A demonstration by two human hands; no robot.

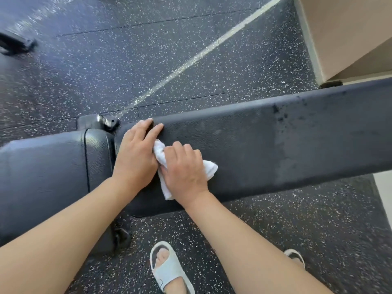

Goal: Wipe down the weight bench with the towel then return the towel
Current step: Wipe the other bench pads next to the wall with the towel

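A black padded weight bench point(265, 145) runs across the view, with a long back pad on the right and a shorter seat pad point(42, 177) on the left. A small white towel point(209, 169) lies crumpled on the back pad near its left end. My right hand point(184, 171) presses down on the towel and grips it. My left hand point(135, 153) lies flat on the pad just left of the towel, fingers spread toward the far edge. Dark damp spots mark the pad further right point(282, 117).
The floor is black speckled rubber point(148, 60) with a pale line across it. A beige wall corner point(350, 35) stands at the upper right. A black metal bench bracket point(99, 122) sits behind the gap between pads. My feet in pale sandals point(167, 270) stand close below the bench.
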